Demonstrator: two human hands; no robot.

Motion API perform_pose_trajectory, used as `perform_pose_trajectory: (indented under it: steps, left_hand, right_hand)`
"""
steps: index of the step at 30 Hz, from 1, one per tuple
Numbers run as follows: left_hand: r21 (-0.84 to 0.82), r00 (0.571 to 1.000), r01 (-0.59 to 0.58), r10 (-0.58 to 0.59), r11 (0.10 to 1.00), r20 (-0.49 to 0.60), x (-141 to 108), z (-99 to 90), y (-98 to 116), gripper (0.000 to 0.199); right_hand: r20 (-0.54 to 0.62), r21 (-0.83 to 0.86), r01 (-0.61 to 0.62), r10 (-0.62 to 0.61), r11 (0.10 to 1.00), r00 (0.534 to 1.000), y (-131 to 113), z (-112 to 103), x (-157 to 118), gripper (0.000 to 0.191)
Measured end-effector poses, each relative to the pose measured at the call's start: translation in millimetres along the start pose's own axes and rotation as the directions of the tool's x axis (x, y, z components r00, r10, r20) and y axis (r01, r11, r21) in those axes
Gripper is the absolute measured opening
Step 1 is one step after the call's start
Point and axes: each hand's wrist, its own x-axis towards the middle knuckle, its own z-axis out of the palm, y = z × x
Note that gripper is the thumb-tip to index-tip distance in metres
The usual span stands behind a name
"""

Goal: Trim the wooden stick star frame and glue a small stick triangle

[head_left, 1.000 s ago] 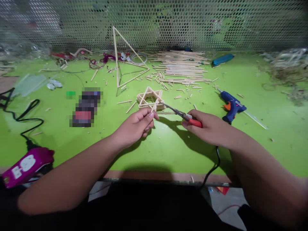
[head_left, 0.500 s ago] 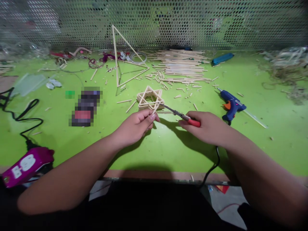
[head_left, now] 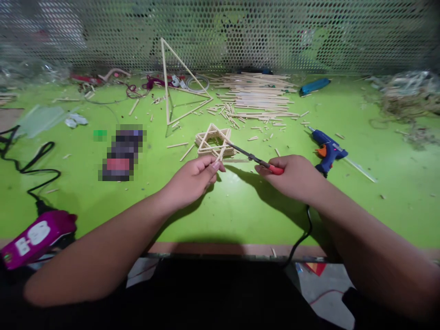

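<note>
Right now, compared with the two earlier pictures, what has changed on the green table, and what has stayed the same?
The right hand has edged slightly left and away from the person since the first picture, with the red-handled pliers. Nothing was visibly taken up or let go: the left hand still pinches a thin stick. The star-shaped stack and triangular frame stayed put.
</note>
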Motion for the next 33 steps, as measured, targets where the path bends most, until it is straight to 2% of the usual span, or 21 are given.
perform_pose_trajectory:
  steps: [4, 11, 15, 20, 28, 33]
  left_hand:
    - [-0.036, 1.000, -0.009, 0.010, 0.999, 0.013, -0.4, -2.3, 2.0, 0.022]
    - [-0.100, 0.999, -0.020, 0.024, 0.995, 0.031, -1.7, 0.6, 4.9, 0.022]
    - [-0.094, 0.998, -0.039, 0.043, 0.995, 0.042, -2.3, 0.8, 5.4, 0.026]
    - [-0.080, 0.997, -0.071, 0.074, 0.994, 0.027, -2.7, -0.2, 5.4, 0.027]
    - [-0.052, 0.995, -0.059, 0.063, 0.997, 0.075, -2.2, 1.3, 5.4, 0.025]
    - [-0.027, 0.996, -0.047, 0.049, 0.999, 0.069, -3.4, 0.0, 5.8, 0.026]
  right_hand:
    - [0.016, 0.001, 0.093, -0.093, 0.996, 0.996, 5.5, -0.5, 2.6, 0.055]
    - [0.078, 0.075, 0.212, -0.218, 0.974, 0.973, 10.0, -5.8, -8.7, 0.033]
    - [0.093, 0.094, 0.218, -0.227, 0.971, 0.970, 7.8, -7.5, -12.1, 0.029]
    - [0.075, 0.073, 0.218, -0.223, 0.973, 0.972, 7.2, -7.2, -11.5, 0.034]
    - [0.071, 0.086, 0.240, -0.247, 0.967, 0.966, 8.0, -4.0, -10.7, 0.030]
    - [-0.014, 0.019, 0.173, -0.173, 0.985, 0.985, 4.5, 0.1, -7.7, 0.044]
